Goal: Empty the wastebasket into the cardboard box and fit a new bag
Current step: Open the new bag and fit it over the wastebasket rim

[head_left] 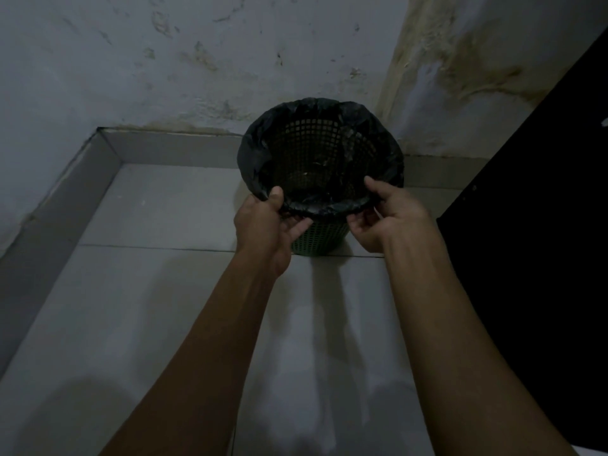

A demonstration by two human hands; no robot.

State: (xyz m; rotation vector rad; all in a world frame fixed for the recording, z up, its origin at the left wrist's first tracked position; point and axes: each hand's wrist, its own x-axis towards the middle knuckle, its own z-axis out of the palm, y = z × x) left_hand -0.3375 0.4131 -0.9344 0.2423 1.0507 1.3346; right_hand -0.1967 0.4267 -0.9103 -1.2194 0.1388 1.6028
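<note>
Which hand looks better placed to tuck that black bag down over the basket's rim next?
Roughly equal. The left hand and right hand both pinch the black bag at the near rim of the green mesh wastebasket. The left's thumb hooks further over the rim, a slight edge.

Wastebasket point(320, 238): green plastic mesh; bag point(253, 162): black glossy film; floor tiles point(158, 291) smooth; wall point(131, 60) stained, rough.

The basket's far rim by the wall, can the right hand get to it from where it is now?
Probably yes. The right hand grips the black bag at the near rim of the wastebasket, and nothing crosses the open mouth.
</note>
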